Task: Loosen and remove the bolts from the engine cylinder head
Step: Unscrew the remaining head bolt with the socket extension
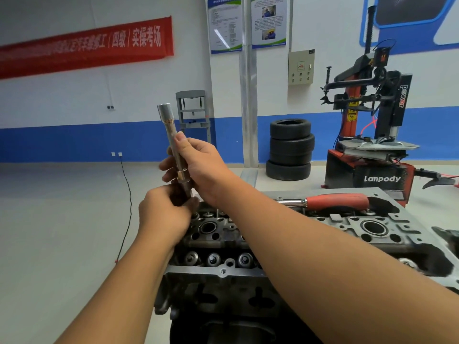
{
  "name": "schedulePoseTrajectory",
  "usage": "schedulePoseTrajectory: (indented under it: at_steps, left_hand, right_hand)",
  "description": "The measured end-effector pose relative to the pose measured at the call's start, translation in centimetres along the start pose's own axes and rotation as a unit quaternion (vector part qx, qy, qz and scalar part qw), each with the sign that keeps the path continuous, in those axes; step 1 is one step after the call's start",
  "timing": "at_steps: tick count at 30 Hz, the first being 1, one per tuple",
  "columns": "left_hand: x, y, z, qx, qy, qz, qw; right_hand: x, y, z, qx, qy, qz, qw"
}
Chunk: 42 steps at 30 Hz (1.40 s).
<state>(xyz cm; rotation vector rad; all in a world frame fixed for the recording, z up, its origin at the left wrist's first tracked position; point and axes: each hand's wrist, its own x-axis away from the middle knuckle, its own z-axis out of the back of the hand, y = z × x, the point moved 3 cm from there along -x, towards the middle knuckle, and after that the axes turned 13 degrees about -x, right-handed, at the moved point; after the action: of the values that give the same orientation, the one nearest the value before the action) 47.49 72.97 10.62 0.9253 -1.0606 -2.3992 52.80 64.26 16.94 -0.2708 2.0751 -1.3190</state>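
Here, a long silver steel socket extension (pixel 173 145) is gripped upright by the right hand (pixel 198 165), its lower end pinched by the left hand (pixel 164 214) — just above the grey metal engine cylinder head (pixel 273 234), where a red-handled ratchet wrench (pixel 335 201) is laid. Stacked black tyres (pixel 289 150) are seen behind.

Counted: two hands, left (pixel 162 214) and right (pixel 198 167); one long bolt (pixel 173 145); one cylinder head (pixel 323 234); one red-handled wrench (pixel 335 202) at two o'clock; four stacked tyres (pixel 290 150); two wall posters (pixel 224 24).
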Motion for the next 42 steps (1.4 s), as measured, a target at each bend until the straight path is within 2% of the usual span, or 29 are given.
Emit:
schedulePoseTrajectory:
  at_steps: [5, 11, 17, 23, 29, 32, 35, 42]
  left_hand:
    - [0.2, 0.2, 0.4, -0.028, 0.030, 0.002, 0.999]
    - [-0.2, -0.3, -0.5, 0.055, -0.039, 0.015, 0.998]
    - [0.1, 0.2, 0.3, -0.017, 0.024, 0.009, 1.000]
    - [0.1, 0.3, -0.3, 0.036, -0.035, 0.014, 0.999]
    - [0.1, 0.3, 0.5, -0.021, 0.029, 0.020, 0.999]
    - [0.0, 0.3, 0.1, 0.028, -0.014, 0.024, 0.999]
    - [0.1, 0.4, -0.3, 0.022, -0.040, 0.019, 0.999]
    - [0.4, 0.1, 0.3, 0.006, 0.014, 0.013, 1.000]
  right_hand:
    - [0.3, 0.2, -0.2, 0.011, -0.021, -0.004, 1.000]
    - [0.1, 0.0, 0.0, 0.011, 0.011, 0.001, 1.000]
    - [0.1, 0.2, 0.2, -0.008, 0.009, 0.002, 1.000]
    - [-0.3, 0.1, 0.3, -0.013, 0.020, 0.009, 1.000]
    - [-0.4, 0.1, 0.3, -0.014, 0.006, -0.007, 1.000]
    - [-0.2, 0.1, 0.4, 0.003, 0.001, 0.007, 1.000]
    - [-0.2, -0.1, 0.4, 0.007, 0.005, 0.005, 1.000]
    - [-0.2, -0.4, 0.7, 0.027, 0.010, -0.002, 1.000]
